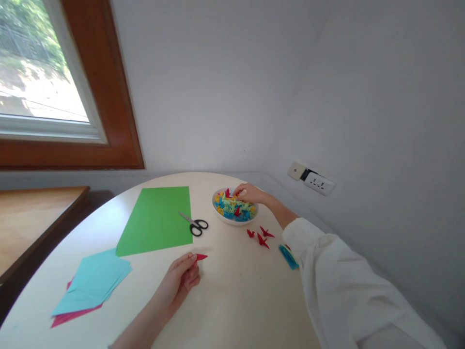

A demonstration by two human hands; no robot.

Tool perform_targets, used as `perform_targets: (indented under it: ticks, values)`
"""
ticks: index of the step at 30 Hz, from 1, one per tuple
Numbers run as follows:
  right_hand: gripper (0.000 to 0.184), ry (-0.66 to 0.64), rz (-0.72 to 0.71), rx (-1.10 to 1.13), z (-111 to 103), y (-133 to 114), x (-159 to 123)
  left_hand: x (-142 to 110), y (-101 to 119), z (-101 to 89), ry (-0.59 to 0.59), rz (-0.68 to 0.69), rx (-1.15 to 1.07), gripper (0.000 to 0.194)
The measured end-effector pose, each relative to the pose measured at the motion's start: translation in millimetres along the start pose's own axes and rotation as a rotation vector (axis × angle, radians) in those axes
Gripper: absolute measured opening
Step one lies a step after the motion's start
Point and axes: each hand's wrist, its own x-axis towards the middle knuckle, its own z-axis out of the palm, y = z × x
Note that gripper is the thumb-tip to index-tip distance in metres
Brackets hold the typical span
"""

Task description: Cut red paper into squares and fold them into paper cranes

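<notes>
My left hand (183, 274) is above the near middle of the table, pinching a small pointed piece of folded red paper (202, 257) between thumb and fingers. My right hand (250, 193) is stretched out over the far right side of a white bowl (232, 223). Its fingers are bent together at the bowl's contents; what lies between them is too small to make out. Inside the bowl are many little folded paper cranes (232, 207) in blue, yellow, pale green and red. Three red paper cranes (262, 240) lie on the table beside the bowl, below my right forearm.
Black-handled scissors (196, 226) lie partly on a green paper sheet (156, 220). To the left is a stack of light blue paper (92, 281) over red sheets. Blue folded paper (288, 257) sits by my right sleeve. Walls and a power socket (319, 183) stand behind the round table (247, 310).
</notes>
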Motion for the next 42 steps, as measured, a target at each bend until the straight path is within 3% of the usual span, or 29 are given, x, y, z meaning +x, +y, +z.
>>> perform_targets:
  ticks: [3,6,16,24,29,35,42]
  values:
    - [0.025,-0.182,-0.119,0.05,-2,-9,-10,0,0,0.0,-0.007,0.008,0.001,0.032]
    - [0.021,-0.285,-0.144,0.067,1,-10,-15,1,0,0.1,-0.004,0.008,-0.004,0.031]
    - [0.01,-0.29,-0.103,0.084,12,-5,-9,0,0,-0.5,-0.025,0.013,0.006,0.03]
    - [0.015,-0.107,-0.026,0.139,-10,-8,-1,-1,2,1.9,-0.006,-0.003,0.0,0.03]
    - [0.012,0.003,0.004,0.153,-12,-7,5,0,1,1.8,0.001,-0.003,-0.004,0.032]
    - [0.024,0.263,0.078,0.165,-15,-2,10,0,0,0.1,-0.02,0.0,-0.008,0.031]
    - [0.032,0.526,0.09,0.174,-54,3,1,1,-1,-0.5,-0.016,0.012,0.007,0.031]
